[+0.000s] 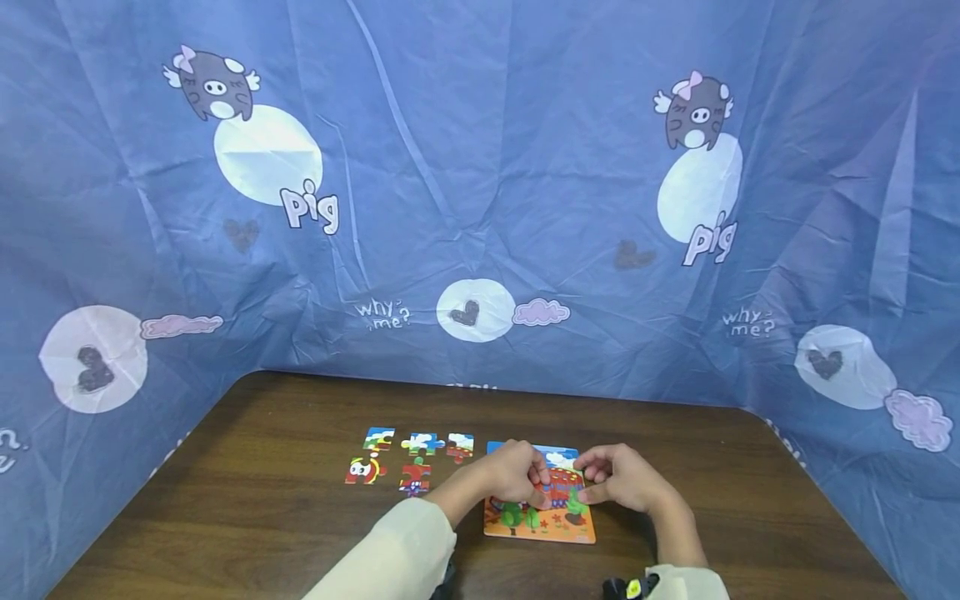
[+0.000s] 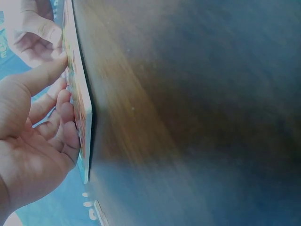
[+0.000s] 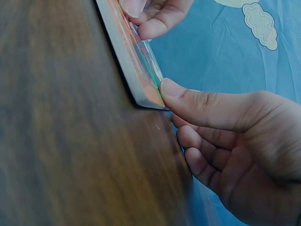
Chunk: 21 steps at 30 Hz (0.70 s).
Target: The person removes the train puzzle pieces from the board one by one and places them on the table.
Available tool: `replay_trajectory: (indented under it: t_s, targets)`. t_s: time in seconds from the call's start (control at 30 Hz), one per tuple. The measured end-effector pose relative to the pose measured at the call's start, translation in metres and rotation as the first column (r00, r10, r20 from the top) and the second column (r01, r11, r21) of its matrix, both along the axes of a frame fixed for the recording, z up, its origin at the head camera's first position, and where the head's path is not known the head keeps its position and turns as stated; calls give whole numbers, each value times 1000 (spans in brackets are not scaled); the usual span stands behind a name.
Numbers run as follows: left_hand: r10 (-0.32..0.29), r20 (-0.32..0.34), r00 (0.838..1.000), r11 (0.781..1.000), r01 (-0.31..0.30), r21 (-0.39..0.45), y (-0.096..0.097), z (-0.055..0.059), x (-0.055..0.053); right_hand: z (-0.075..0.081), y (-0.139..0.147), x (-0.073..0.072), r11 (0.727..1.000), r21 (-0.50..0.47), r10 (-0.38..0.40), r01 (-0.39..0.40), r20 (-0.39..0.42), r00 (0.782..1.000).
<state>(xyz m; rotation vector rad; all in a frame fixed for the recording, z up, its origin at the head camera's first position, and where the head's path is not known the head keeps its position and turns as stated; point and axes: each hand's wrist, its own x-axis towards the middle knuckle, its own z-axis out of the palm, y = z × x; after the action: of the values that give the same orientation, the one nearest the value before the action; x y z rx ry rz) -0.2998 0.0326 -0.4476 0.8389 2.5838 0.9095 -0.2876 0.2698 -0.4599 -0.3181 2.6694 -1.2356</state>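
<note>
A jigsaw puzzle board [image 1: 570, 533] lies flat on the table, with a picture of a red train, green trees and orange ground. My left hand [image 1: 513, 471] is over its middle. Its thumb and bent fingers [image 2: 68, 134] touch the board's face, spread apart. At the right edge is my right hand [image 1: 626, 479], its straight thumb [image 3: 174, 88] touching the picture near the border. The other right fingers [image 3: 197, 160] bend loosely beside the board, apart from the thumb. No loose piece shows plainly between the fingers of either hand; part of the picture is hidden beneath them.
Left of the board lie several loose puzzle pieces, among them one with a round white face [image 1: 363, 471], a red one [image 1: 415, 477] and a sky one [image 1: 422, 443]. The brown wooden table [image 1: 247, 467] is enclosed by a blue printed cloth [image 1: 480, 167].
</note>
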Motion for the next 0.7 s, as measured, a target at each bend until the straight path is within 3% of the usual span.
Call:
replay_trajectory:
  t_s: [0.43,0.7]
  targets:
    - [2,40,999,1000,-2,3,-1,-2,-1,-5,3,-2,1000,8,-6,6,-6,1000]
    - [-32,11,999,999,32,-23,-2,-3,-2,-3,4,0,999,2,32,-32,-14,999]
